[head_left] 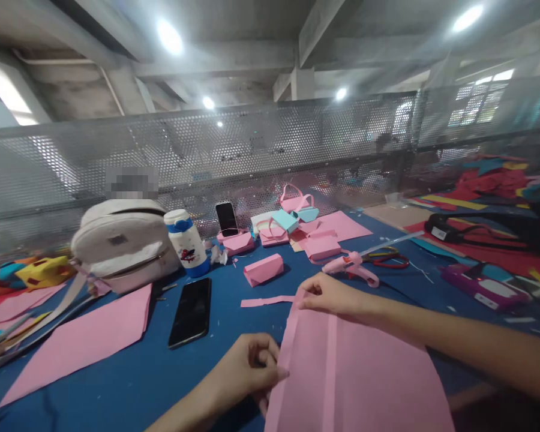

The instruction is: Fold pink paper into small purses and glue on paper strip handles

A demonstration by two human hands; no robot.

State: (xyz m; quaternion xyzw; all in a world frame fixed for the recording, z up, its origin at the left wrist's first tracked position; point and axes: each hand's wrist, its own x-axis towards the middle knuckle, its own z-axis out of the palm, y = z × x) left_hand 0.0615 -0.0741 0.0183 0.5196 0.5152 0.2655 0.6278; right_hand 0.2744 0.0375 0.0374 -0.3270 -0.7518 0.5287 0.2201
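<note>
A large pink paper sheet [382,372] rises at the front right, with a narrow folded band along its left edge and a lighter stripe running lengthwise. My left hand [252,366] pinches that folded edge low down, thumb in front and fingers behind. Higher up, my right hand [326,294] grips the top left corner with curled fingers. Just beyond it lie a pink glue gun [348,265] with a clear glue stick and red-handled scissors [389,258]. A thin pink paper strip [267,301] and a small folded pink paper box [264,270] rest near the sheet's top.
On the blue tabletop [130,375] lie a black phone [191,312] and pink sheets [90,336]. A white backpack [126,243], a bottle [186,243] and several small paper bags [274,231] stand before a perforated metal screen [234,144]. A purple device [483,287] is at right.
</note>
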